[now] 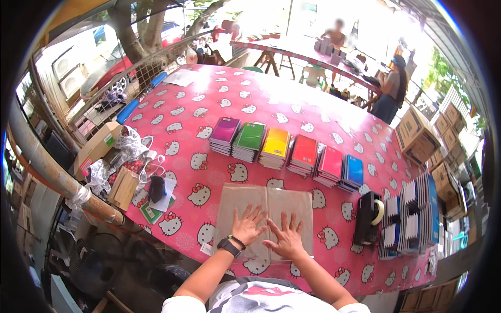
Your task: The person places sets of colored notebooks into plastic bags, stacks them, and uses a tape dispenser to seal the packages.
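Note:
My left hand (247, 228) and my right hand (286, 237) both lie flat, fingers spread, on clear plastic sheets or bags (242, 197) near the table's front edge. Neither hand grips anything. A dark watch and a beaded band circle my left wrist. Beyond the plastic runs a row of notebook stacks: purple (225, 129), green (250, 135), yellow (275, 141), red (305, 149), pink (331, 160) and blue (354, 169).
A black tape dispenser (367, 219) stands at right beside piled blue notebooks (412, 216). Left are a wooden block (123, 189), a dark tool (156, 189) on papers and an open carton (96, 148). Boxes (417, 135) rise past the right edge. Two people are at the back.

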A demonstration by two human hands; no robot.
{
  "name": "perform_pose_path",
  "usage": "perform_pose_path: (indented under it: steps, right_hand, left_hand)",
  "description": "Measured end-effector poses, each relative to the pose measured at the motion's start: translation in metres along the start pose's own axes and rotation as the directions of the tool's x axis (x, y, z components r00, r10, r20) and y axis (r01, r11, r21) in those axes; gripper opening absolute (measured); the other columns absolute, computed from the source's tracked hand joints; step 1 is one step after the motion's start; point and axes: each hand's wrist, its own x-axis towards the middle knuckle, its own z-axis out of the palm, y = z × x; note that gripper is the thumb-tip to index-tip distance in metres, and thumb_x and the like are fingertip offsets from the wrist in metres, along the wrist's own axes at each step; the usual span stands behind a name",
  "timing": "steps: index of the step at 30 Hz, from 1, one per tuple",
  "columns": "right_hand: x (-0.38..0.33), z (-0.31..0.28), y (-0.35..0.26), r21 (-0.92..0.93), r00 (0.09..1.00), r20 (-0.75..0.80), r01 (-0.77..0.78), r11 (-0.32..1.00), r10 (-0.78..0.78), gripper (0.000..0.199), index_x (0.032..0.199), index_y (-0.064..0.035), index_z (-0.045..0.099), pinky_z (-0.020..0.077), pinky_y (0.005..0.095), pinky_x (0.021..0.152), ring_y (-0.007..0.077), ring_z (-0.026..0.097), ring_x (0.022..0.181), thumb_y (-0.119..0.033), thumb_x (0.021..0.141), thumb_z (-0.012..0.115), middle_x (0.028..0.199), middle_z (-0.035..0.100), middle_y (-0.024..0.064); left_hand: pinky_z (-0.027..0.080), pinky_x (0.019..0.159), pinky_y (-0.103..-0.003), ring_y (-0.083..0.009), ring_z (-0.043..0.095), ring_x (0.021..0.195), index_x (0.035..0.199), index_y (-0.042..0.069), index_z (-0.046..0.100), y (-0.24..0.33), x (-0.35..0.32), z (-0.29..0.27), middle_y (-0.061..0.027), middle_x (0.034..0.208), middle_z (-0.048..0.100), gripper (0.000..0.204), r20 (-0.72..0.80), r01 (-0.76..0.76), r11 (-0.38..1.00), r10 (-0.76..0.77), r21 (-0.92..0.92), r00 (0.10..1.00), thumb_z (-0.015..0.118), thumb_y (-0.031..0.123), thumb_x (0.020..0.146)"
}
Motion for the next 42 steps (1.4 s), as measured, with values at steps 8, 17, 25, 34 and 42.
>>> perform_pose_path:
  steps: [8,17,25,34,42]
  right_hand:
    - [0.106,-0.061,-0.019,0.175,0.936,-0.3,0.242,0.954,-0.182,0.041,0.108,-0.0126,0.056,0.0384,0.0471,0.084,0.0334,0.042,0.109,-0.024,0.07,0.066,0.113,0.051,0.0131]
    - [0.361,-0.063,-0.118,-0.257,0.881,-0.241,0.346,0.903,-0.406,0.037,0.118,-0.0236,0.053,0.0388,0.0513,0.086,0.0315,0.043,0.107,-0.031,0.082,0.057,0.114,0.045,0.012]
    - [0.404,-0.063,-0.115,-0.152,0.916,-0.242,0.291,0.945,-0.321,0.028,0.11,-0.0148,0.055,0.0532,0.0422,0.075,0.0323,0.053,0.101,-0.017,0.082,0.056,0.115,0.047,0.014]
    - [0.203,-0.186,-0.091,0.563,0.644,0.035,0.619,0.548,-0.764,0.014,0.078,-0.0027,0.053,0.044,0.0364,0.063,0.0297,0.056,0.069,0.002,0.066,0.058,0.07,0.055,0.01]
    - [0.278,-0.136,-0.061,-0.058,0.915,-0.018,0.402,0.914,-0.403,0.038,0.109,-0.007,0.054,0.0431,0.0494,0.083,0.0336,0.043,0.113,-0.028,0.079,0.062,0.115,0.049,0.0154]
  left_hand:
    - [0.011,0.105,-0.061,-0.0302,0.011,0.138,0.141,0.023,0.029,-0.006,-0.009,-0.006,-0.007,0.15,0.017,0.063,-0.089,0.055,0.975,-0.076,-0.216,0.993,0.052,0.044,0.086]
    - [0.038,0.095,-0.042,-0.0291,0.047,0.112,0.111,0.001,0.053,-0.008,-0.049,-0.153,-0.0168,0.123,0.047,0.041,-0.468,-0.654,-0.352,-0.484,-0.669,0.739,0.063,0.013,0.073]
    - [0.043,0.086,-0.035,-0.0211,0.051,0.1,0.108,0.003,0.052,-0.013,-0.056,-0.149,-0.0127,0.117,0.047,0.041,-0.479,-0.305,0.372,-0.624,-0.877,0.617,0.066,0.012,0.07]
    - [0.043,0.089,-0.037,-0.0244,0.052,0.106,0.124,-0.003,0.045,-0.027,-0.012,-0.174,-0.0167,0.121,0.049,0.065,-0.462,0.089,0.753,-0.488,-0.652,0.74,0.074,0.025,0.072]
    - [0.049,0.071,-0.031,-0.0199,0.065,0.079,0.104,0.002,0.061,0.006,0.009,-0.013,-0.0145,0.088,0.067,0.034,0.328,0.392,0.141,-0.335,-0.909,0.883,0.061,0.03,0.084]
